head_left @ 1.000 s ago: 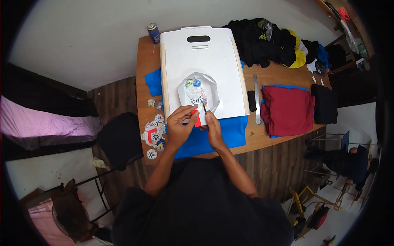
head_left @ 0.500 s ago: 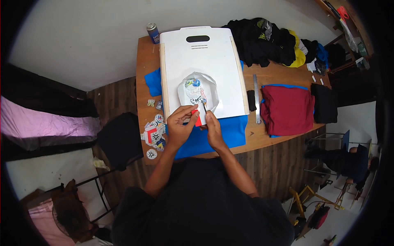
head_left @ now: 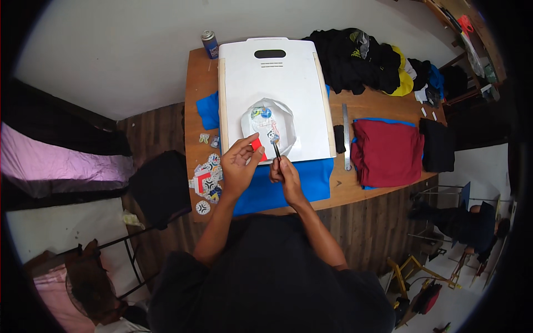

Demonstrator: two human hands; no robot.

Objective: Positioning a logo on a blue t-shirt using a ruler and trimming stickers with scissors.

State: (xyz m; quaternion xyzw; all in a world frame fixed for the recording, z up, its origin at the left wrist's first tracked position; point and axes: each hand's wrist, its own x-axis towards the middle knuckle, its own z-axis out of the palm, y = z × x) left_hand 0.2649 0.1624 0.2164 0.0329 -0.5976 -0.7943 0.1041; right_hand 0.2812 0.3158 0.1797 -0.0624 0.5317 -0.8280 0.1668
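Over the near edge of a white board (head_left: 300, 83) on the bench (head_left: 363, 102), the left hand (head_left: 239, 166) pinches a red card (head_left: 256, 145); the right hand's (head_left: 287, 177) fingers grip apparent tweezers (head_left: 277, 150), tips among paper scraps (head_left: 261, 114). Probably mid-pick; next calls for steady, light pressure.

The left hand (head_left: 237, 169) pinches a small red piece (head_left: 256, 145) between thumb and fingers, while the right hand (head_left: 288, 178) grips a slim dark tool (head_left: 277, 151) that points into a white, crumpled-edged container (head_left: 288, 123) holding printed cutouts (head_left: 272, 135). The container rests on a white board (head_left: 294, 83). On the wooden tabletop (head_left: 337, 191), more cutouts (head_left: 209, 181) lie left of the board, a metal ruler (head_left: 346, 136) and folded maroon cloth (head_left: 387, 152) right of it.
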